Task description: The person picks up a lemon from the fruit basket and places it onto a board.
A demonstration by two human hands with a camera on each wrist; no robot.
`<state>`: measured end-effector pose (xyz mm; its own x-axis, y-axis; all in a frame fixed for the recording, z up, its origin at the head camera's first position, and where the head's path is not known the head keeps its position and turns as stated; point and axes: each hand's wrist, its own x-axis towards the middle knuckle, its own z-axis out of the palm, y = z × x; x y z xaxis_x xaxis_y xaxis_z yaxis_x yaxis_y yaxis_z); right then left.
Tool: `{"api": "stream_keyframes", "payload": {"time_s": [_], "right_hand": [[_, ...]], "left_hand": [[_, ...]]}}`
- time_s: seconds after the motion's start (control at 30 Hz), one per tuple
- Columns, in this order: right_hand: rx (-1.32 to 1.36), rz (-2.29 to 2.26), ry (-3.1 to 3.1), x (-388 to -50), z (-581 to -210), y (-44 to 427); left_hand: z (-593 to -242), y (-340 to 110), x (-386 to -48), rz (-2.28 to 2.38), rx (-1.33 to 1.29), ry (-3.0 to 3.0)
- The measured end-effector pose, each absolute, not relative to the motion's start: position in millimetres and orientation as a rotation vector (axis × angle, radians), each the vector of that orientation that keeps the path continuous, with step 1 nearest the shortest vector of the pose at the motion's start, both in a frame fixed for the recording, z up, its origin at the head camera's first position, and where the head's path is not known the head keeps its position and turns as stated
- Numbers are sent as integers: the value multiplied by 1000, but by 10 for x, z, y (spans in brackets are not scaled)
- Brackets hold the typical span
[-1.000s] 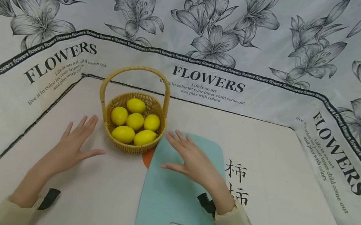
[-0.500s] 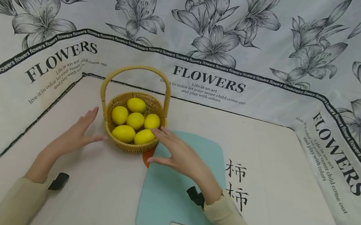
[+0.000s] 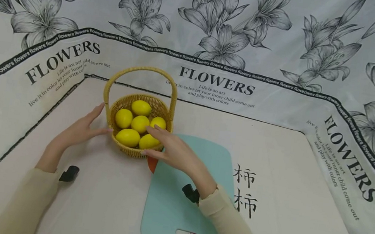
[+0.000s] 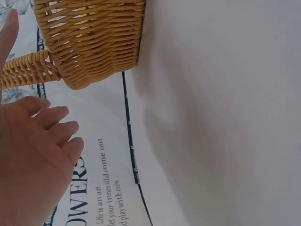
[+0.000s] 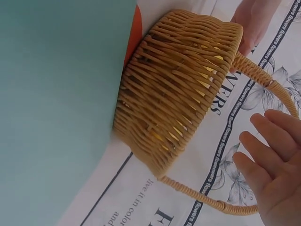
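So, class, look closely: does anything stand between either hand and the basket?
Nothing visible does. The left hand is by the basket with no object between. The right hand is close on the other side; the board lies flat below it, not in its way.

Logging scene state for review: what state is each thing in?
Basket: upright, loaded
Basket handle: standing up
Yellow fruits: six, in basket, uncut where visible
Blue board: lying flat
Tablecloth: spread flat
Left hand: left of basket, gripping nothing
Right hand: at basket's right side, gripping nothing
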<state>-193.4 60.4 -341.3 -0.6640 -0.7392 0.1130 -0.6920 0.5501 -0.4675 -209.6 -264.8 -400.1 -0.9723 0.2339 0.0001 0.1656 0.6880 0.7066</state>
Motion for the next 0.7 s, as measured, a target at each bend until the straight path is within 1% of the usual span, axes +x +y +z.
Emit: {"api": "stream_keyframes", "payload": {"time_s": [0.33,0.7], "right_hand": [[-1313,-789,2677,-2127,-3496,319],[-1258,-707,2665,-2263,-3647,35]], "left_hand": [[-4003,-2609,-2256,1207,285,2732],[-4008,-2606,-2361,1319,338,2634]]}}
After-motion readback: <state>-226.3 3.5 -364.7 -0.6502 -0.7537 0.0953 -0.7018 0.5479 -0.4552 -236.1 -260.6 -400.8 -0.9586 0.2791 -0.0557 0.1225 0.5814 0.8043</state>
